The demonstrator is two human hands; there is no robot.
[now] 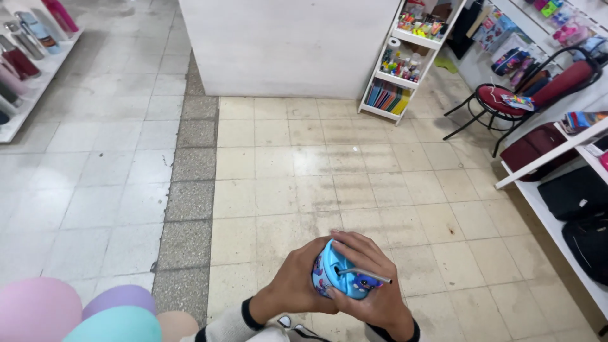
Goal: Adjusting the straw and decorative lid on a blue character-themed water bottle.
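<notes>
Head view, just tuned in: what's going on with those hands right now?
A person stands on a tiled shop floor, holding a small blue cartoon-printed cup in both hands. The left hand wraps its side; the right hand cups it from the other side, fingers over the top near a grey straw sticking out of the lid. A white rack of stationery and a red-seated chair stand further back, bags fill shelves on the right, and pastel balloons show at the lower left.
</notes>
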